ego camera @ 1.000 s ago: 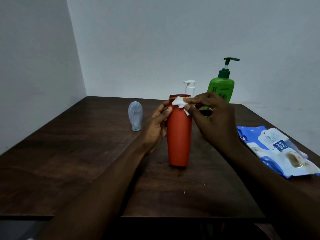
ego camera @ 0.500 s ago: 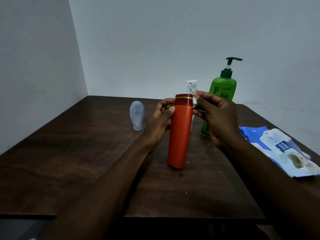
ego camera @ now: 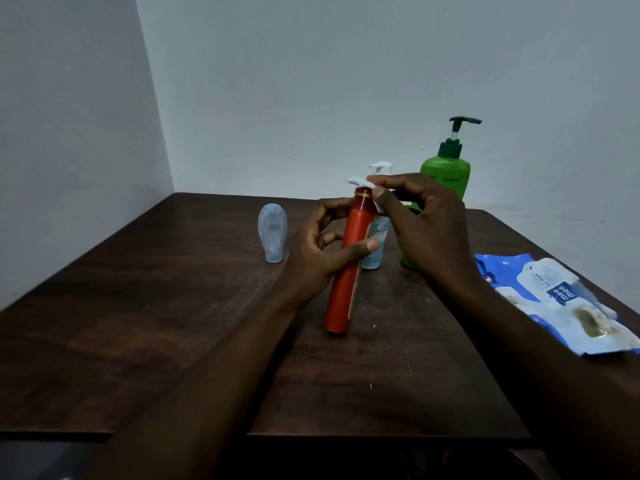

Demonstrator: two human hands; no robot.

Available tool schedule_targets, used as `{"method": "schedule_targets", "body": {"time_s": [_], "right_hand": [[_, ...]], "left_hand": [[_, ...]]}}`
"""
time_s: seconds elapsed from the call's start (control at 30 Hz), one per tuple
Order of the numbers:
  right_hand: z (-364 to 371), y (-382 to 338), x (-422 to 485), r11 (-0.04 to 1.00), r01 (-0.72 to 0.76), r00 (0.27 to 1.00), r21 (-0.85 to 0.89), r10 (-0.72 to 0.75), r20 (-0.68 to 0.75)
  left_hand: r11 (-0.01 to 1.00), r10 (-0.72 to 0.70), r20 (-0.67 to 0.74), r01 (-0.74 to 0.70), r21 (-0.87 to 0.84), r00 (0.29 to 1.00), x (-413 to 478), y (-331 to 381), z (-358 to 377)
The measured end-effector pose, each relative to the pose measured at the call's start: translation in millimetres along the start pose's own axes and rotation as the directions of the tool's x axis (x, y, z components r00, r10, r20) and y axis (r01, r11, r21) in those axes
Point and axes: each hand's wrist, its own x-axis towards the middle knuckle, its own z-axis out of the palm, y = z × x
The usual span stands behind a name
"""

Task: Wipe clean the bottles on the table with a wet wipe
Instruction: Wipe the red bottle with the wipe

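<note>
Now the wet wipe (ego camera: 359, 183) barely shows, mostly hidden under the right hand (ego camera: 429, 226), fingers (ego camera: 388, 202) pinching it at the cap. Left hand (ego camera: 318, 258) grips the red bottle (ego camera: 341, 299), base on the surface (ego camera: 173, 306), long axis leaning, top up-right and away.

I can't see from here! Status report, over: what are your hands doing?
Left hand grips red bottle, tilted. Right hand pinches wet wipe at its cap. Nothing in the way.

Bare forearms (ego camera: 207, 375); left hand (ego camera: 322, 251) and right hand (ego camera: 429, 230) have short nails.
</note>
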Motion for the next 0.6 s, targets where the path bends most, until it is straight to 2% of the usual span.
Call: {"method": "schedule_targets", "body": {"time_s": [0.13,0.23,0.6], "right_hand": [[-2.6,-10.5,7.2,0.969,0.211,0.975,-0.130,-0.200,0.094],[-4.7,-15.9,13.2,0.937,0.305,0.943,-0.172,-0.271,0.192],[-24.7,-23.2,25.9,0.943,0.314,0.892,-0.107,-0.254,0.374]], "left_hand": [[0.998,-0.021,0.011,0.021,-0.062,1.000,-1.5,4.5,1.5],[0.995,-0.058,0.014,0.059,-0.087,0.998,-3.0,7.2,2.8],[0.995,-0.077,-0.012,0.077,0.062,0.997,-4.1,8.7,-2.9]]}}
